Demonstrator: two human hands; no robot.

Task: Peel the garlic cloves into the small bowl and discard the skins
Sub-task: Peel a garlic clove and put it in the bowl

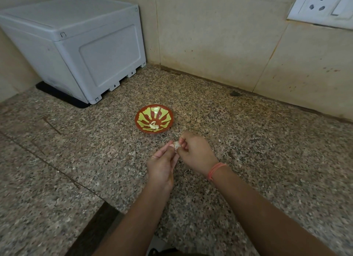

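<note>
**Granite counter, one clove between two hands**

Speckled stone filled the view, and over its near part both hands met. The left hand pinched the clove from below. The right hand, with one orange band on its wrist, curled its fingers narrowly onto the papery skin.

To peel well, the left should probably hold firm while the right lifts the skin from one end in a strip, keeping it away from the bowl.

One clove was in hand. One small bowl stood just beyond, holding pale peeled garlic: one piece or two, I could not tell. Farther back stood one grey box and one wall socket.
</note>
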